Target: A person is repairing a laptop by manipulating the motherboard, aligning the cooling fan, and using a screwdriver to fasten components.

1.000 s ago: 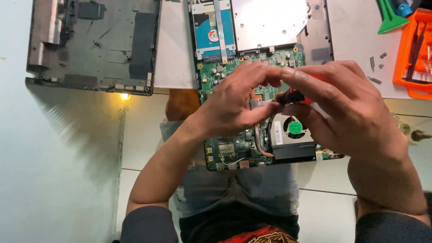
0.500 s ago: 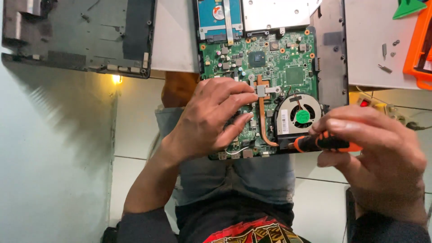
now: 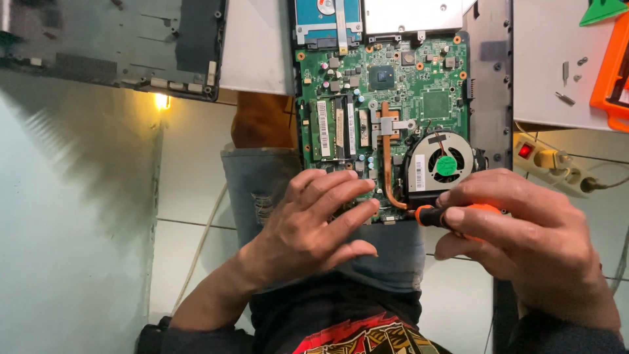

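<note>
Laptop teardown, screw-removal step: right hand (image 3: 524, 242) fingers closed around an orange screwdriver (image 3: 436, 215); left hand (image 3: 314, 226), fingers spread and empty, steadies the motherboard (image 3: 400, 92). Next move calls for seating the tip squarely.

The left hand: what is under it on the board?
The left hand lies flat on the near edge of the green circuit board. Its fingers reach toward the copper heat pipe. The components beneath the palm are covered.

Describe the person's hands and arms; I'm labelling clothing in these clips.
Both hands, left hand and right hand, are bare: no gloves, rings or watch visible. The forearms are bare too, with dark sleeves bunched near the elbows at the picture's bottom edge.
</note>
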